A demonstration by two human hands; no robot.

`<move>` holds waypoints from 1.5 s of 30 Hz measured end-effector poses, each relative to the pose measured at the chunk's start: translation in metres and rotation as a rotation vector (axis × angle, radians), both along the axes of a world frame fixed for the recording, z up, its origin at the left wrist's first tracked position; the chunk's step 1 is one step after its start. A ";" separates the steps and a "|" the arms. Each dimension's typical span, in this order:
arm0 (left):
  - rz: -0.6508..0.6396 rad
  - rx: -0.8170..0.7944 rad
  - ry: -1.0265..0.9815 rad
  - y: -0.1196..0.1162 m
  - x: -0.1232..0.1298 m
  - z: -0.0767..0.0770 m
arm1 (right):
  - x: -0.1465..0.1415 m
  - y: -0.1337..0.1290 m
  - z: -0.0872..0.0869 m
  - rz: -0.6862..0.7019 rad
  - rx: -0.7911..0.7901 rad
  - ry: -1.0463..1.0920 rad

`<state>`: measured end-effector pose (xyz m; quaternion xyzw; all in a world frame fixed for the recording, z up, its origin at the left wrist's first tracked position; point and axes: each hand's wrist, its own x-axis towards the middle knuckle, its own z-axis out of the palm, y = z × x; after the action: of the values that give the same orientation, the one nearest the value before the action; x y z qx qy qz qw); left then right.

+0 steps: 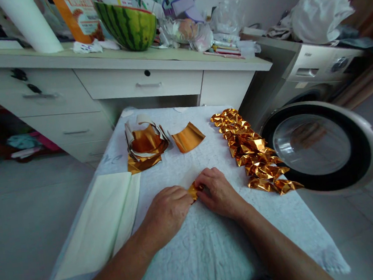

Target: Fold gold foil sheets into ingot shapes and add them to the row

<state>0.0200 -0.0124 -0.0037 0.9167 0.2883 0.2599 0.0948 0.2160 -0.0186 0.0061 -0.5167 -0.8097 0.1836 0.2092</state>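
Between my two hands is a small piece of gold foil paper (193,192), partly hidden by the fingers. My left hand (171,208) is closed on its left end. My right hand (218,193) pinches the right end with bent fingers. Beyond them lies a single curved sheet of gold paper (189,137). To its left sits a curled stack of gold paper (144,141) with pale backing. Rows of folded gold foil pieces (249,146) run along the table's right side.
Pale folded paper (96,222) covers the left side of the cloth-covered table (199,255). A white desk (146,79) stands behind, bearing a cut watermelon (128,26), a paper roll (30,25) and plastic bags. At right, the washing machine door (318,145) hangs open beside the table.
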 end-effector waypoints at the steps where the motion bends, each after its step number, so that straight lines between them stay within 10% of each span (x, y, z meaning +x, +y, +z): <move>1: 0.012 -0.016 0.017 0.000 -0.001 -0.001 | 0.000 -0.001 0.001 -0.002 -0.003 -0.010; 45: 0.272 -0.397 0.029 0.009 -0.009 0.007 | -0.020 -0.005 -0.005 -0.146 -0.104 0.112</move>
<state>0.0108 -0.0034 0.0033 0.8365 0.4559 0.1954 0.2330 0.1962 -0.0237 0.0013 -0.5735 -0.7463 0.2380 0.2397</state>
